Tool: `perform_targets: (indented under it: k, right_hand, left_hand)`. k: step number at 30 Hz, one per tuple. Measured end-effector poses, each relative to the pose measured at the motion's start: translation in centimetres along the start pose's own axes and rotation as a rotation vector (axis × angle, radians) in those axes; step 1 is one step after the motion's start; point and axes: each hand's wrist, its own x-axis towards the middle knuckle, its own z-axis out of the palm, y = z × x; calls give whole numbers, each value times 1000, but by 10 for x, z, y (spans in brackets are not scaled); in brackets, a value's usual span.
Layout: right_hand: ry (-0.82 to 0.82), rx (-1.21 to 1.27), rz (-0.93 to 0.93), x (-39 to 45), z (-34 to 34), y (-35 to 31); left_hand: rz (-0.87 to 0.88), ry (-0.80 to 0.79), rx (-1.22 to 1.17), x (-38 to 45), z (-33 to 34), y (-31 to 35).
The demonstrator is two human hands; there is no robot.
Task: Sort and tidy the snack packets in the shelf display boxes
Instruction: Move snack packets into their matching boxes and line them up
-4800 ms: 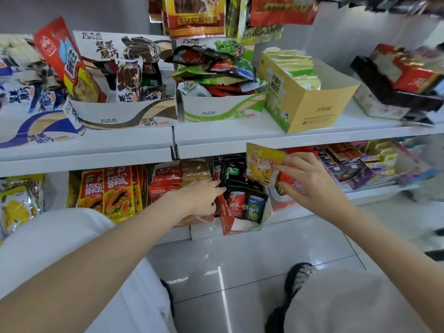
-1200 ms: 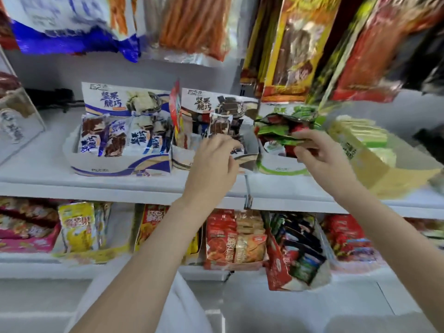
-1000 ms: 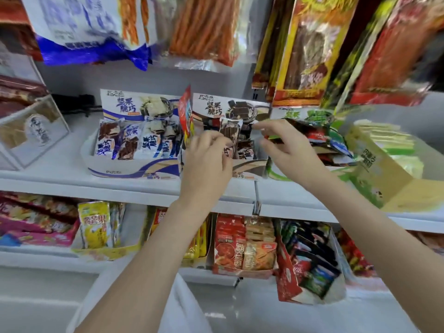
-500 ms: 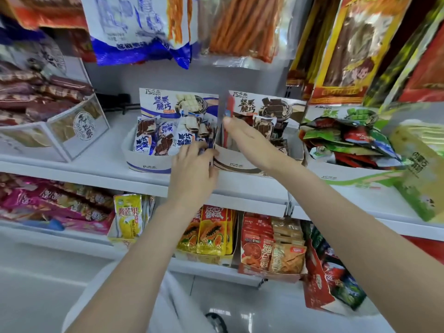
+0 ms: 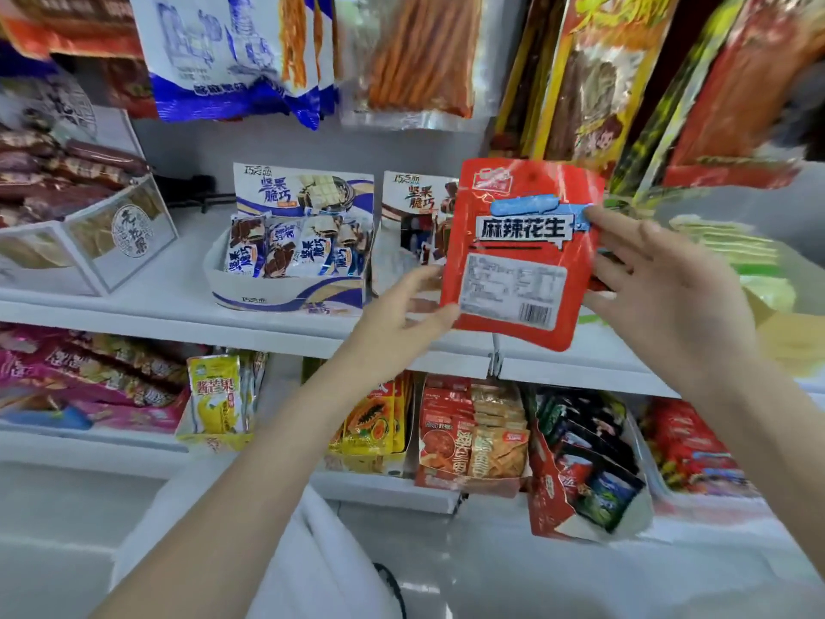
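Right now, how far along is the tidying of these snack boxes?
Partway, by the look of it. The blue display box looks neat, packets upright. In hand: a red peanut packet, held by the left hand and right hand. Left: homing it and straightening the torn red box below.

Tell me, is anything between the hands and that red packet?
No. Both hands already touch the red packet: the left hand pinches its lower left corner, and the right hand holds its right edge. Nothing visible sits between.
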Motion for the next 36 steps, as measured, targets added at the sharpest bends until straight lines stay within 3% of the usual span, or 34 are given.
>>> perform_targets:
  k: [2, 5, 7, 9, 12, 15, 18, 25, 28, 32, 36]
  right_hand:
    - [-4, 59, 52, -10, -13, 8]
    - [58, -98, 116, -20, -28, 18]
    - [118, -335, 187, -29, -37, 20]
    - [113, -411, 339, -40, -47, 16]
    - [13, -248, 535, -59, -67, 6]
    - [191, -275, 501, -76, -95, -1]
    - [436, -537, 395, -99, -131, -10]
    - [502, -1324, 334, -138, -230, -30]
    - [540, -1190, 337, -138, -260, -25]
    - [601, -702, 324, -129, -268, -18]
    - [509, -661, 342, -120, -275, -5]
  left_hand:
    - [-56, -135, -111, 0, 14, 4]
    - [-20, -149, -59, 1, 34, 5]
    - [158, -39, 326, 1, 48, 4]
    - [463, 68, 648, 2, 64, 3]
    - [832, 17, 801, 5, 98, 6]
    - [992, -164, 786, 4, 134, 6]
    - [931, -398, 772, 10, 166, -1]
    - [675, -620, 853, 21, 227, -2]
    - [624, -730, 884, 26, 253, -4]
    - [559, -843, 879, 26, 284, -6]
    - [448, -915, 879, 29, 306, -13]
